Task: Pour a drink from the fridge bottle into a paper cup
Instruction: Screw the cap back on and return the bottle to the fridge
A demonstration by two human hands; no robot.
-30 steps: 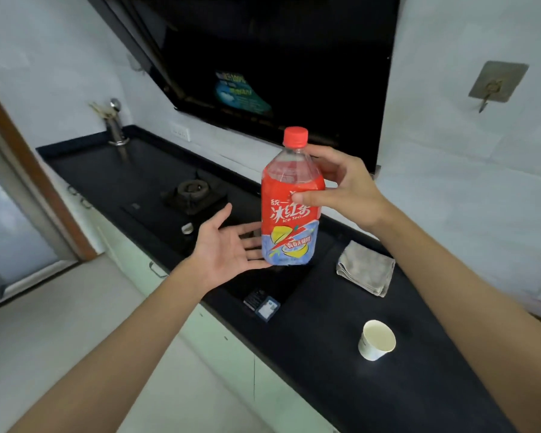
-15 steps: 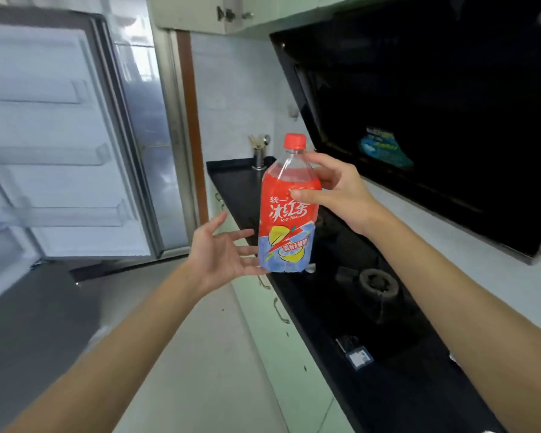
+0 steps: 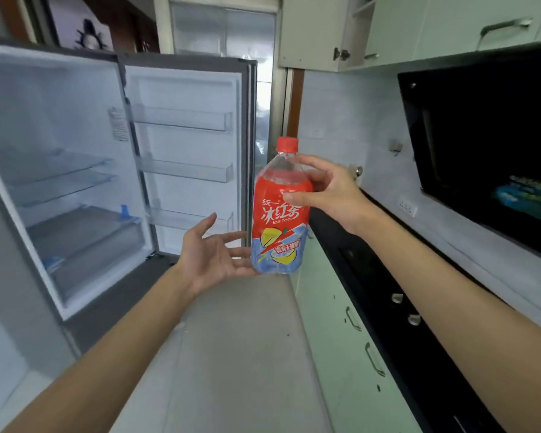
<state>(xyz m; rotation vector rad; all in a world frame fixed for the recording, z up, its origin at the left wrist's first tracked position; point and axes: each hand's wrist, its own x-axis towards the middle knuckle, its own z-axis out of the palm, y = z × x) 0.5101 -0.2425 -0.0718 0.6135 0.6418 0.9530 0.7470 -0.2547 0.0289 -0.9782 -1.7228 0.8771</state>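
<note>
I am holding the bottle [image 3: 280, 220] upright in mid-air between the open fridge [image 3: 75, 151] on the left and the bench [image 3: 388, 276] on the right. My right hand [image 3: 328, 192] is gripping its shoulder, and my left hand [image 3: 213, 254] is lying wide open by its base. With the cap [image 3: 288, 144] on and no cup showing, I am judging this the carrying step. The next move is calling for finding the cup and uncapping.

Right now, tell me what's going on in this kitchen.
A person stands facing an open fridge. The right hand grips an ice tea bottle by its shoulder and holds it upright, with the red cap on. The left hand is open, palm up, with its fingertips at the bottle's base; whether they touch it is hard to tell. A black countertop runs along the right. No paper cup is in view.
</note>
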